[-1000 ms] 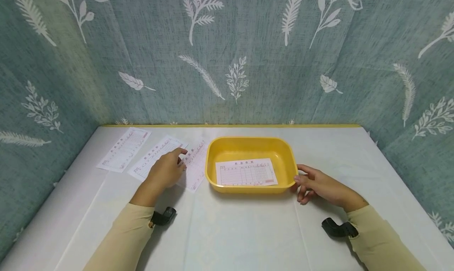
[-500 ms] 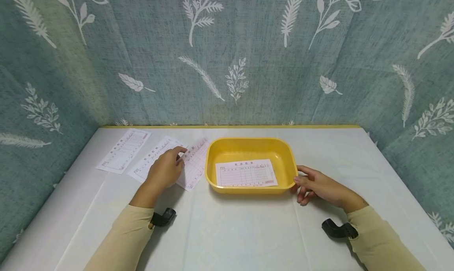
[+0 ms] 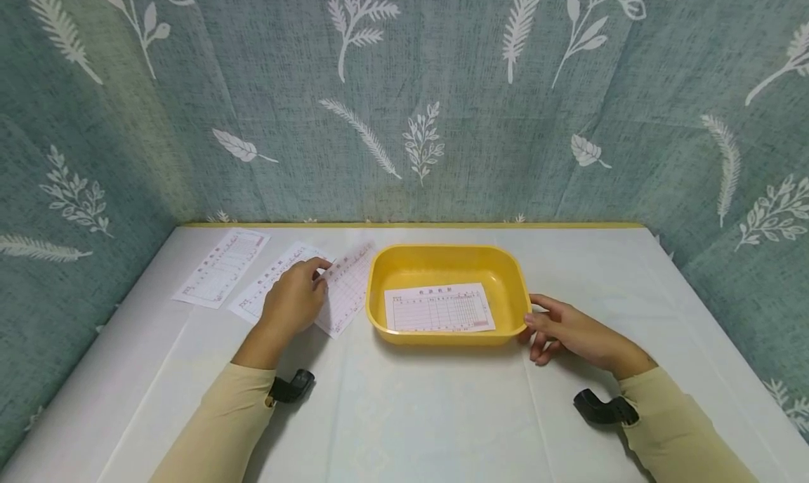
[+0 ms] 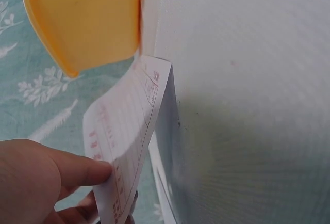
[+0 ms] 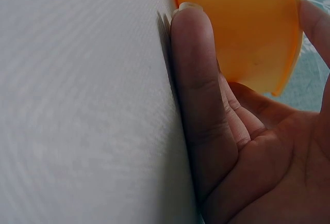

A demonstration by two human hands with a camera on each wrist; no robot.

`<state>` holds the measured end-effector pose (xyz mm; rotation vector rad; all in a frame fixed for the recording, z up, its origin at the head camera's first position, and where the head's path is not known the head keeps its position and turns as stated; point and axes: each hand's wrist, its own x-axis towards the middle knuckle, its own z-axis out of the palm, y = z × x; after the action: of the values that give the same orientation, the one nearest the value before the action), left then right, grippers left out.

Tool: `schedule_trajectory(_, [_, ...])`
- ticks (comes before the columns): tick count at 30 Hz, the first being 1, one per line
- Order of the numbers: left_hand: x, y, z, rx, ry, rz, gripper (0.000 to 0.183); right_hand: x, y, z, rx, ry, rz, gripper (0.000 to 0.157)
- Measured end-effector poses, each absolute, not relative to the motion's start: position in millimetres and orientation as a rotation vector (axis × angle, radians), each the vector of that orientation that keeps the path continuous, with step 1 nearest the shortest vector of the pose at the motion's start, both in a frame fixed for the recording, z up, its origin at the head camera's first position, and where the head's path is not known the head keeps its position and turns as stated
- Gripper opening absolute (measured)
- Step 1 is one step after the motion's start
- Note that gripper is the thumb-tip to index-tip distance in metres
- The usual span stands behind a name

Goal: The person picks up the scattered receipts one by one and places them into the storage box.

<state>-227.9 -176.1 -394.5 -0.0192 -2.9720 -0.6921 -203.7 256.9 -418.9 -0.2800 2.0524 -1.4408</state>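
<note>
On the white cloth-covered tabletop (image 3: 430, 413), close in front of a leaf-patterned teal curtain (image 3: 379, 139), a person works with both hands. The left hand (image 3: 293, 297) pinches a printed paper slip (image 4: 124, 131) along one long edge, the thumb on the printed face and fingers behind it, so there is little gap in that grip beyond the paper. From the left wrist view I see the slip bend and stand partly up from the table, its far end near the yellow plastic tray (image 3: 449, 258). That held slip sits between the hand and the tray's left side. Another form slip (image 3: 439, 307) lies face up inside the tray, towards the front. The right hand (image 3: 571, 332) is at the tray's front right corner, its fingers loosely bent and touching the outside, one tip against the rim; how hard it presses I can't tell. To the left of the pinched slip, a second loose slip (image 3: 265, 286) lies slanted, partly covered by the left hand, and beyond it a leftmost slip (image 3: 221, 269) lies flat and slanted too. Both arms wear pale yellow sleeves (image 3: 218, 423), with a black wrist mount (image 3: 292, 386) showing at the left cuff.
</note>
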Motion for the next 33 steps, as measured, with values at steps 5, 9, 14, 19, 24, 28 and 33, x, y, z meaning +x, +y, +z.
schedule_trajectory(5, [-228.0, -175.7, -394.3, -0.002, -2.967, -0.709, 0.030, -203.6, 257.7, -419.9, -0.283, 2.050, -1.442, 0.061])
schedule_trajectory(9, [-228.8, -176.6, -393.8, -0.009, -2.951, -0.715, 0.027, -203.4, 258.6, -419.2, -0.280, 2.053, -1.440, 0.060])
schedule_trajectory(14, [-229.6, -177.1, -393.0, -0.015, -2.909, -0.696, 0.025, -203.4, 258.3, -417.4, -0.300, 2.065, -1.447, 0.062])
schedule_trajectory(19, [-229.3, -177.6, -391.5, -0.028, -2.873, -0.693, 0.024, -203.9, 257.5, -417.3, -0.289, 2.062, -1.438, 0.060])
schedule_trajectory(24, [-229.7, -178.2, -389.2, -0.050, -2.798, -0.719, 0.024, -204.8, 258.3, -418.3, -0.260, 2.081, -1.444, 0.060])
schedule_trajectory(28, [-228.2, -178.8, -387.6, -0.011, -2.730, -0.747, 0.024, -203.8, 258.9, -420.4, -0.263, 2.063, -1.432, 0.061])
schedule_trajectory(33, [-228.0, -178.3, -386.8, 0.000, -2.637, -0.764, 0.024, -204.1, 259.3, -421.6, -0.279, 2.071, -1.441, 0.059])
